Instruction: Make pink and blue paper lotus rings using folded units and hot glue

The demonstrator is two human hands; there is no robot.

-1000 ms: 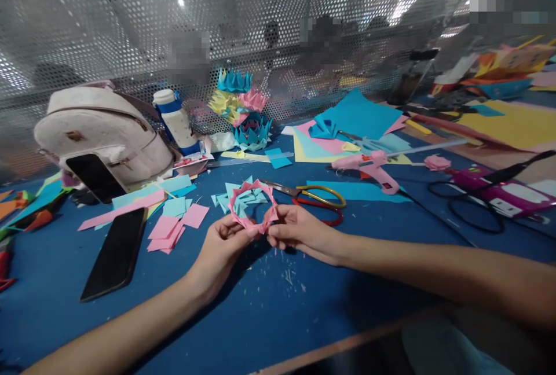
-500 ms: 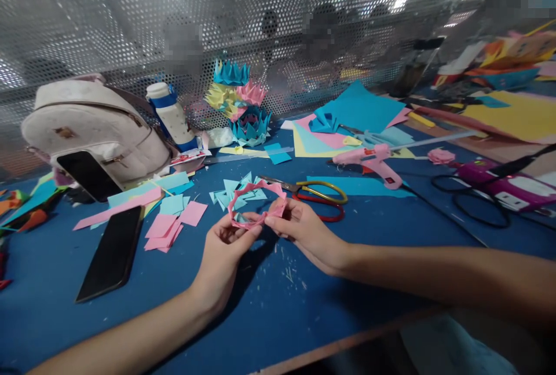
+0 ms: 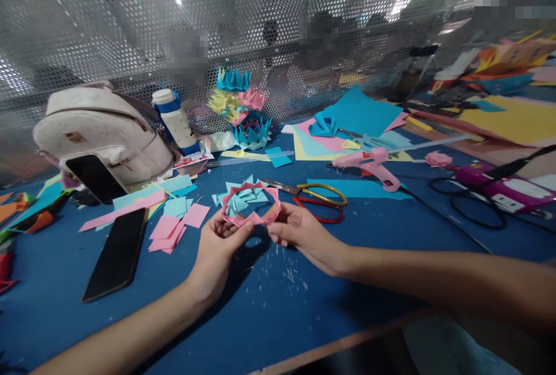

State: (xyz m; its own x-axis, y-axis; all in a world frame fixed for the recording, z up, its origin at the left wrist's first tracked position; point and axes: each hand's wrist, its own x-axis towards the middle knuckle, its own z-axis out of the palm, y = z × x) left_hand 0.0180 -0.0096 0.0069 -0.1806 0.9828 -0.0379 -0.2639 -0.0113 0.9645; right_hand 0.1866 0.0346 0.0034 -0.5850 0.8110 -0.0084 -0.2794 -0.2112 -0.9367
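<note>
Between my hands is a pink folded-paper ring point(image 3: 251, 220) with a pointed edge, held just above the blue table. My left hand point(image 3: 219, 247) grips its near left side between thumb and fingers. At its right side, my right hand point(image 3: 306, 236) pinches the paper with thumb and fingertips. Light-blue folded paper pieces point(image 3: 237, 201) lie behind the ring and show through its opening. Just beyond my right hand are scissors point(image 3: 319, 194) with one yellow and one red handle.
Pink paper squares point(image 3: 167, 235) and a black phone point(image 3: 116, 253) lie on the left. A white backpack point(image 3: 95, 126), a bottle point(image 3: 176, 120) and paper lotus shapes point(image 3: 252, 129) stand at the back. A pink glue gun point(image 3: 369, 164) with its cord is to the right.
The pink ring has shifted slightly left and opened wider, its right side no longer bunched at my right fingers. My view has turned a little.
</note>
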